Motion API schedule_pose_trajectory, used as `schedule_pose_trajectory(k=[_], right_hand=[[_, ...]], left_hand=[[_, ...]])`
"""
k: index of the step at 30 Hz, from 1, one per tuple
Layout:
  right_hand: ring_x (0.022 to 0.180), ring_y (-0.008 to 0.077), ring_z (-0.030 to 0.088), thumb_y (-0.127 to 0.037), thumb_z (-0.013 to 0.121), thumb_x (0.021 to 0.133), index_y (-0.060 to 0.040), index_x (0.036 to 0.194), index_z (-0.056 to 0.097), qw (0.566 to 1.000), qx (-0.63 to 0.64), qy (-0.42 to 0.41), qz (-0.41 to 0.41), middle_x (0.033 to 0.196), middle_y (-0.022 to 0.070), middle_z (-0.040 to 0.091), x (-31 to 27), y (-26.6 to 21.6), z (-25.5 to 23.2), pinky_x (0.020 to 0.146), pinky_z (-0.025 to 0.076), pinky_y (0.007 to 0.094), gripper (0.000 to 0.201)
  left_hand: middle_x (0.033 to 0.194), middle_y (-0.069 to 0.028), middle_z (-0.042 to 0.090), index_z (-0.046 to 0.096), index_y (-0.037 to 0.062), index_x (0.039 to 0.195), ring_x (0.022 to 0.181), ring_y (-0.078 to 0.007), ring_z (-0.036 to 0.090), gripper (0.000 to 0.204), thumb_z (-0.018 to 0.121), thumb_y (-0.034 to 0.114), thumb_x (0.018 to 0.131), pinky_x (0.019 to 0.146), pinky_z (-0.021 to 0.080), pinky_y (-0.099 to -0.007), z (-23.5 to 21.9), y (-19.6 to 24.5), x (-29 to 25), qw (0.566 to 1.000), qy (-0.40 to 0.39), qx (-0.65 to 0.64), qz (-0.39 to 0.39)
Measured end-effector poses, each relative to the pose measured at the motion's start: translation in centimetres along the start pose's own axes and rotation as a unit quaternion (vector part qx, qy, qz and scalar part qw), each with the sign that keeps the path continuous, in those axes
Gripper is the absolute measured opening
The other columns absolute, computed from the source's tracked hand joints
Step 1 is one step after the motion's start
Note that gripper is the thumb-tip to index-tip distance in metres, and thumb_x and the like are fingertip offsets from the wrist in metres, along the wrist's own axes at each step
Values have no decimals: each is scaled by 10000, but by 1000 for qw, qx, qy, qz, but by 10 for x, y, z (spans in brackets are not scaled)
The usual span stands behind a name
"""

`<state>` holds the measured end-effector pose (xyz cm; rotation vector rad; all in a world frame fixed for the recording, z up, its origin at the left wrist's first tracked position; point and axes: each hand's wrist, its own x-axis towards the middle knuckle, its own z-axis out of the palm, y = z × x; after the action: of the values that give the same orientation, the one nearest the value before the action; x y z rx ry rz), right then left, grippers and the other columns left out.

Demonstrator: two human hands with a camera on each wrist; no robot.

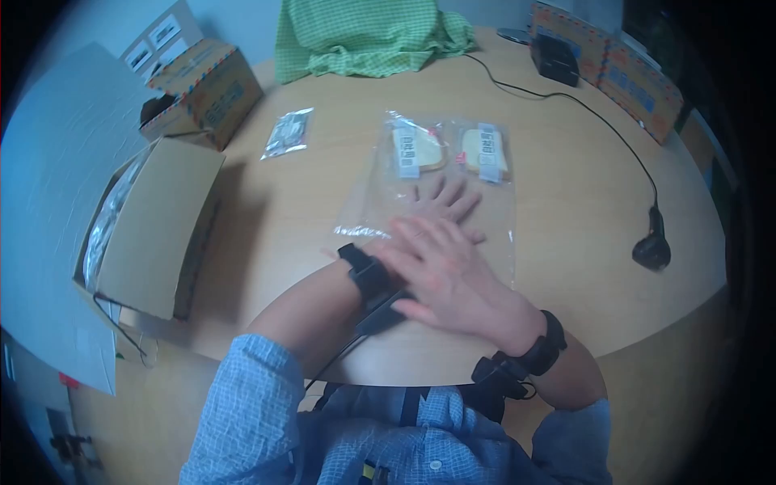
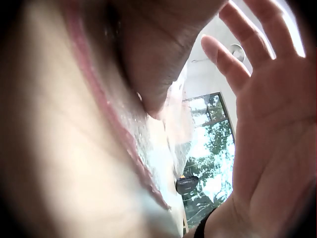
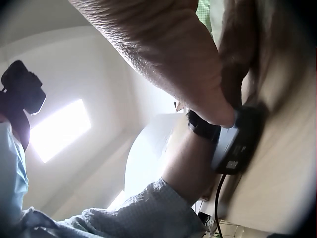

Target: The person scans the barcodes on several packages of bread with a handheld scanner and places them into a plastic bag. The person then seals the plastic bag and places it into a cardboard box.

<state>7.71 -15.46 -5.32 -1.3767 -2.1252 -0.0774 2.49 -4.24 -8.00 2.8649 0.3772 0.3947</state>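
A clear plastic bag (image 1: 493, 259) lies flat on the table, with two bread slices at its far end: a left slice (image 1: 432, 151) and a right slice (image 1: 475, 144), each with a printed label across it. My left hand (image 1: 443, 204) is spread flat over the bag, fingers pointing at the bread. Crossing above it, my right hand (image 1: 453, 279) covers the back of the left hand and part of its wrist, fingers extended. In the left wrist view, the bag's pinkish-red edge strip (image 2: 116, 121) runs beside the left thumb, and the right palm (image 2: 277, 119) faces the camera.
At left stand an open cardboard box (image 1: 153, 230) and a smaller box (image 1: 214, 93). A silvery packet (image 1: 288, 133) lies near them. Green checked cloth (image 1: 356, 36) is at the back. On the right are a black corded device (image 1: 651, 249) and a black box-shaped object (image 1: 555, 58).
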Motion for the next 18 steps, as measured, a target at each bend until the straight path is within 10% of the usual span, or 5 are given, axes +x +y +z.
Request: schedule_pose_trajectory(k=[8,10,12,16,18], right_hand=[[1150,351,415,-148,660,679,13,1150,498,994,-37,-22,97,1229,200,454,-1,19,5,966,338,421,524],[1120,339,439,-134,667,677,25,1134,501,995,-38,-22,92,1199,193,479,0,21,2,949,355,409,512],[1090,327,462,-121,674,675,37,1118,504,995,-45,-17,91,1169,185,503,2,22,4,932,372,397,500],[1085,320,465,-102,678,664,45,1111,507,993,-45,-39,99,1154,176,513,3,23,12,919,384,396,500],[1084,319,466,-107,679,665,45,1107,511,993,-43,-51,99,1148,174,517,3,24,16,922,382,396,497]], left_hand=[[1421,-161,249,354,129,1334,1298,-327,256,619,572,329,790,1003,258,-523,-14,-33,-50,993,-104,51,14],[1265,-176,467,511,70,1211,1166,-276,450,424,560,247,829,953,363,-408,-48,-51,-67,977,-147,-117,104],[892,-119,645,643,32,960,790,-210,615,262,555,249,842,721,474,-321,-86,-72,-75,946,-148,-288,-18],[656,-38,627,649,-1,905,585,-78,579,261,595,240,821,547,422,-203,-113,-155,-85,871,111,-424,-224],[701,-28,622,634,-1,868,653,-79,580,221,556,206,868,594,436,-206,-105,-199,-79,889,241,-204,-333]])
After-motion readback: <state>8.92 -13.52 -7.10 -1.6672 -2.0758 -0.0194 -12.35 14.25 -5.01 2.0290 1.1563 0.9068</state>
